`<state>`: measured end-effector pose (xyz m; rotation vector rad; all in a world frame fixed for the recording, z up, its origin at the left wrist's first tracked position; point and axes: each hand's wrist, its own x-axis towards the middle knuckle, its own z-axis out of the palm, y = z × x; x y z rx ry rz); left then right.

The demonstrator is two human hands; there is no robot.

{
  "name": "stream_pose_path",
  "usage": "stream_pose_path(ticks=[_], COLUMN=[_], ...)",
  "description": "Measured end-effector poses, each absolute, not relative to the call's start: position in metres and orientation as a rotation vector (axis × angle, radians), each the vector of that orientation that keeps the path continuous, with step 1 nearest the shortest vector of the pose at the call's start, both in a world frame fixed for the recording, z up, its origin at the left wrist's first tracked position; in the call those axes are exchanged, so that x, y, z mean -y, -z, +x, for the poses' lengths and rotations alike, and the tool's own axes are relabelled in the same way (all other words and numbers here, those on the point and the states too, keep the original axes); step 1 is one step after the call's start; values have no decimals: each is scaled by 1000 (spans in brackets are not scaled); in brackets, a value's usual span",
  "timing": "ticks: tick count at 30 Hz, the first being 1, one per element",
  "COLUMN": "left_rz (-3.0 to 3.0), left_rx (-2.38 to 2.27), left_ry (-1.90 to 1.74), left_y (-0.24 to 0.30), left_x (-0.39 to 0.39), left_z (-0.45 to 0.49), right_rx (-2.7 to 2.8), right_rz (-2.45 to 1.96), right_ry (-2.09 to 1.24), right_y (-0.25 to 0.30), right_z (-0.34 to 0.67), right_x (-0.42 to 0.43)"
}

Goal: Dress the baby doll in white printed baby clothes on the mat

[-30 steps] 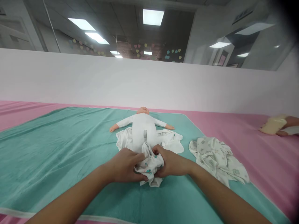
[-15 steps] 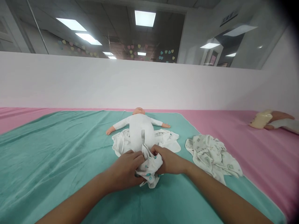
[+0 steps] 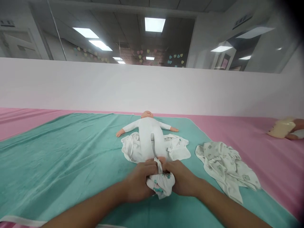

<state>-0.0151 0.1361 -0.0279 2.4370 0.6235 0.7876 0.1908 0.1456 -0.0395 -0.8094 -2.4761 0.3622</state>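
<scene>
Fingers of your left hand (image 3: 139,183) and right hand (image 3: 182,180) clamp bunched white teal-printed baby garment (image 3: 161,184) at white-suited baby doll's (image 3: 152,136) feet, mid teal blanket (image 3: 59,152), gathered apparently for threading legs; crumpled printed cloth (image 3: 225,166) near right edge.

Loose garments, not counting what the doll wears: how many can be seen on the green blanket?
3. A small printed garment bunched between both hands; an open white garment spread under the doll; a crumpled printed garment to its right. More may be hidden in the folds.
</scene>
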Motion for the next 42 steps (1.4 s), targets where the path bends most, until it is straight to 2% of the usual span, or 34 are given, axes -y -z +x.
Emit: stream_pose_path(ticks=[3,7,17,26,37,42], left_rz=[1870,1544,1338,1272,1282,1297], left_rx=[-619,-581,-201,-60,-217,-297], left_ry=[-619,-393,-129,340,206,-194], left_y=[18,14,34,38,26,22], left_x=[-147,-159,-162,-155,-152,-151], left_z=[-22,-32,-39,-44,-46,-38], right_rx=[2391,2311,1941,2288,2188,1893], right_rz=[-849,-827,-567,-185,-208,-421], right_ry=[-734,-1138,-1943,-2663,-2637,-2152], right_y=[28,21,16,24,28,21], right_z=[195,203,221,229,224,233], right_x=[-148,-153,-159,-168,-162,-163])
